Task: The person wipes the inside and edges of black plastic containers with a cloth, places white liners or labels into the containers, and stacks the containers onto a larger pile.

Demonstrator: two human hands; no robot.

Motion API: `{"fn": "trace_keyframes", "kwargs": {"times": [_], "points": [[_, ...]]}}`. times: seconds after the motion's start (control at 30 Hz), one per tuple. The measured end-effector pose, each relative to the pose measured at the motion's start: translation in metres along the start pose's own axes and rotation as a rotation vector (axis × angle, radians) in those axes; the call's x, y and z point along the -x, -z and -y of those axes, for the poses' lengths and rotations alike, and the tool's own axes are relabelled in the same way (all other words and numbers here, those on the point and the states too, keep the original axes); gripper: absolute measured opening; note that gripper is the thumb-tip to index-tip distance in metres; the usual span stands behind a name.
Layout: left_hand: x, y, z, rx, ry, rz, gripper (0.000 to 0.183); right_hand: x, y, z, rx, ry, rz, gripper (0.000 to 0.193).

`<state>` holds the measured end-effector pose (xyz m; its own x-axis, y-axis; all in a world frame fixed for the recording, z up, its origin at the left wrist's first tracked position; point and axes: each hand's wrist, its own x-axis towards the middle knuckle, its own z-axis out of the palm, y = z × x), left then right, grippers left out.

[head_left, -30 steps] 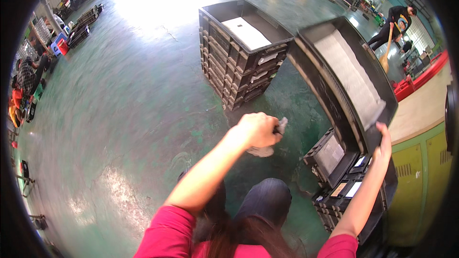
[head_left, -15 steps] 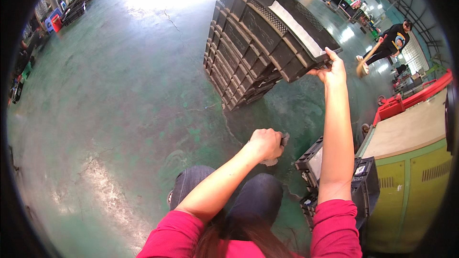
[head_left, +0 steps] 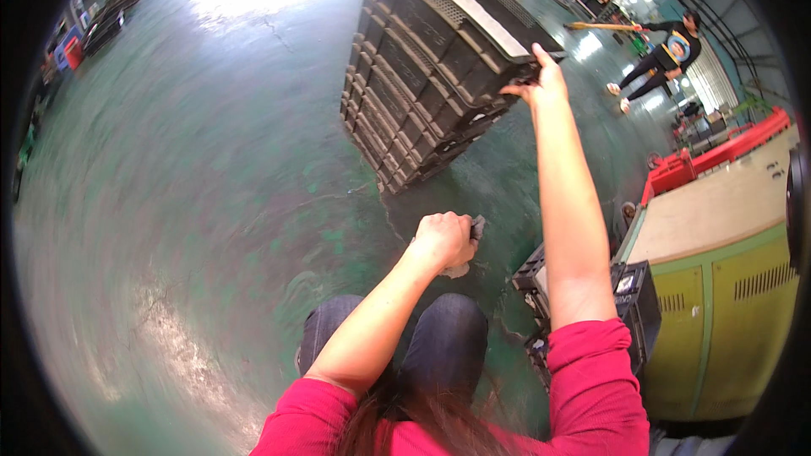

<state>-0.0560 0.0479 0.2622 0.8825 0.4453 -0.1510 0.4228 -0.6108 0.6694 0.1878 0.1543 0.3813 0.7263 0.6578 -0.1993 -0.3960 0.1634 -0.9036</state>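
A stack of black plastic crates [head_left: 405, 93] stands on the floor ahead of me. My right hand [head_left: 543, 83] grips the near right end of the top crate [head_left: 431, 29], thumb over its rim and fingers beneath. Inside that crate a white strip [head_left: 490, 21] shows along one wall; its floor is hidden from here. Lower down, in front of my knees, my left hand [head_left: 446, 241] is closed around a crumpled grey cloth [head_left: 458, 270], apart from the crates.
More black crates [head_left: 642, 308] stand by my right forearm, partly hidden by it. Beyond them is a yellow-green cabinet [head_left: 705, 321] with a pale top and a red metal bar [head_left: 718, 156]. Farther off, a person [head_left: 672, 55] holds a broom [head_left: 604, 26].
The top crate, tilted and jutting out before, now lies more in line with the stack, my right hand still on it. My left hand keeps the cloth. The distant person has raised the broom.
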Motion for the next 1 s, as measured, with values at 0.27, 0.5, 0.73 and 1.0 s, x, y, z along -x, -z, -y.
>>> {"fn": "trace_keyframes", "kwargs": {"times": [0.27,0.5,0.73,1.0], "points": [[-0.017,-0.014,-0.018,-0.057,0.076,0.056,0.034,0.068,0.068,-0.026,0.207,0.246,-0.094,0.098],[-0.028,-0.039,-0.052,-0.162,0.030,0.043,0.046,0.246,0.334,-0.003,1.494,0.873,-0.567,0.059],[-0.046,-0.085,-0.085,0.183,-0.035,-0.027,0.040,0.360,0.540,-0.036,1.696,-0.304,-1.055,0.091],[-0.048,-0.097,-0.101,1.152,0.109,0.267,0.031,0.410,0.550,0.041,1.675,-0.067,-1.105,0.058]]}}
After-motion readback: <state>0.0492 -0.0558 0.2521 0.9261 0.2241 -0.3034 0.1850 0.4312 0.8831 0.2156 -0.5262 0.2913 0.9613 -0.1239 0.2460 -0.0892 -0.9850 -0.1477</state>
